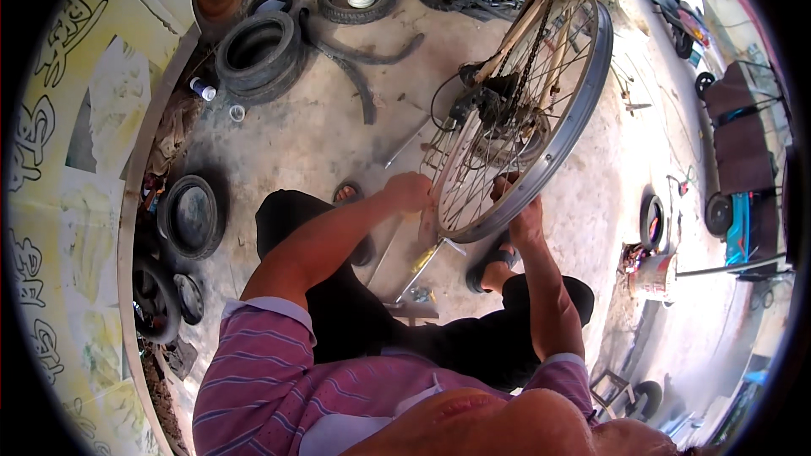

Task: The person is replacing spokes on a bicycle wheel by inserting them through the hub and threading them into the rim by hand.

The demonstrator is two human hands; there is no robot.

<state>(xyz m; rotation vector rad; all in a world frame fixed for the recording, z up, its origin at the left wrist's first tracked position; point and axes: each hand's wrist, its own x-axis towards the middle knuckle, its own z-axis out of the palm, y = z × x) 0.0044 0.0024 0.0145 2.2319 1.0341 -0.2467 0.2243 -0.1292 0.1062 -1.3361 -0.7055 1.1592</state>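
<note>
The wheel [524, 118] fills the space ahead, its rim [583, 110] and close spokes [490, 177] blocking any passage through; the chain [530, 51] and hub gear [490, 105] crowd its middle. The left hand [410, 192] and right hand [519, 207] sit at the lower rim, with only a narrow gap between them. Below, a metal bar [422, 266] and the person's knees take up the floor [312, 131]. To the left the bare concrete is open up to the stacked tyres [258, 55] and a loose rubber strip [363, 67]. To the right, the floor is open as far as a small tyre [652, 221] and bucket [655, 276].
</note>
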